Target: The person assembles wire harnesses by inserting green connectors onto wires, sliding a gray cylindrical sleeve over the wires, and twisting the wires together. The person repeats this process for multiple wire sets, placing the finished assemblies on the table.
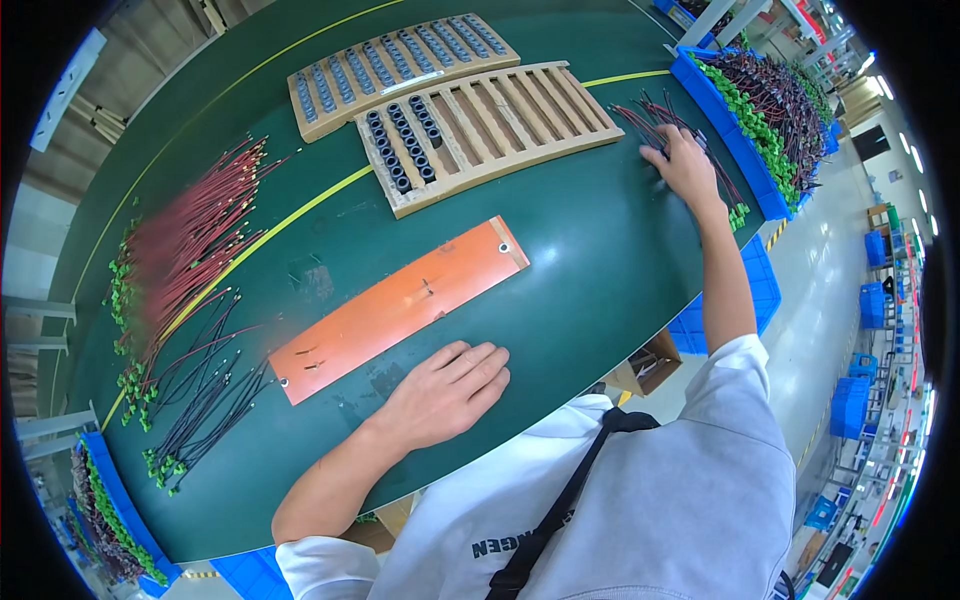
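Right hand (pixel 686 165) stretched to far bench (pixel 600 290) edge, fingers clutching red-black wires (pixel 662 118) beside blue bin (pixel 735 140) for supply. Left hand (pixel 447 392) flat, fingers released, bracing just beside orange plate (pixel 400 305). 2 wooden racks (pixel 490 125) behind, partly loaded with black cores.

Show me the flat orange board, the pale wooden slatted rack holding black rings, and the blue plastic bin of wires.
flat orange board (pixel 400 308), head view, middle of its top face.
pale wooden slatted rack (pixel 520 110), head view, a bare slat.
blue plastic bin (pixel 735 145), head view, near wall.
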`<state>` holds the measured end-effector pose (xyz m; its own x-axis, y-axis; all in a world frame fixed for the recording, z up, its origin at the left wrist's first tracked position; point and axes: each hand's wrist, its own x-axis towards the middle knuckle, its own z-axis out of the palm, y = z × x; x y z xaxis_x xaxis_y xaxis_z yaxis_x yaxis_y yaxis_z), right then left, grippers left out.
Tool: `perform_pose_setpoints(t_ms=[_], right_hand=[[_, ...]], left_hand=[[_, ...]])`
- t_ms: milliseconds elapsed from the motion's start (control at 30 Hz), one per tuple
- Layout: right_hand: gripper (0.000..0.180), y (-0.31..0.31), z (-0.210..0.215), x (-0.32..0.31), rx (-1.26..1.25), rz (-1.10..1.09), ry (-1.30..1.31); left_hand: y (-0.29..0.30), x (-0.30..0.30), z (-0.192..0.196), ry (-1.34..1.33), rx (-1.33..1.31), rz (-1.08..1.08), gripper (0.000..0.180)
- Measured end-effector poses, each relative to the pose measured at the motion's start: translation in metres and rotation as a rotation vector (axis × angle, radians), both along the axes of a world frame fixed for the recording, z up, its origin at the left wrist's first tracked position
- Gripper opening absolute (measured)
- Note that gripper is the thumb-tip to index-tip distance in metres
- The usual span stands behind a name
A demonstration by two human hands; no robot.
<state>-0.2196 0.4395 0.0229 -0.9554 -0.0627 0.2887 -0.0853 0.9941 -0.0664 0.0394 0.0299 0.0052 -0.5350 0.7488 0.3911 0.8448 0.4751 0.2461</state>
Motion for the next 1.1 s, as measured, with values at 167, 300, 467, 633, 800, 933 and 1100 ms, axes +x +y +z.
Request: perform_pose_setpoints(t_ms=[167,300,467,633,800,933,1100], right_hand=[[0.032,0.03,-0.011,0.02,-0.036,-0.105,-0.046],[0.034,0.036,-0.014,0.02,0.008,-0.142,0.027],[0.043,-0.023,-0.016,0.014,-0.163,0.234,0.237],[0.044,-0.062,-0.033,-0.018,-0.281,0.328,0.142],[0.046,-0.047,-0.044,-0.027,-0.07,0.378,0.265],[0.031,-0.11,-0.025,0.002,-0.172,0.506,0.319],[0.016,-0.211,-0.009,0.016,-0.427,0.829,0.088]], left_hand=[[0.003,-0.003,0.0,-0.034,0.051,-0.006,0.027],[0.005,-0.004,-0.002,-0.043,0.058,-0.001,0.026],[0.005,-0.006,-0.002,-0.07,0.088,0.016,0.025],[0.001,-0.005,-0.008,-0.034,0.134,-0.005,0.026],[-0.003,-0.001,-0.015,-0.007,0.153,-0.03,0.027],[-0.007,0.006,-0.014,0.049,0.266,0.024,0.025],[-0.055,-0.018,0.027,0.307,0.316,0.324,0.025]])
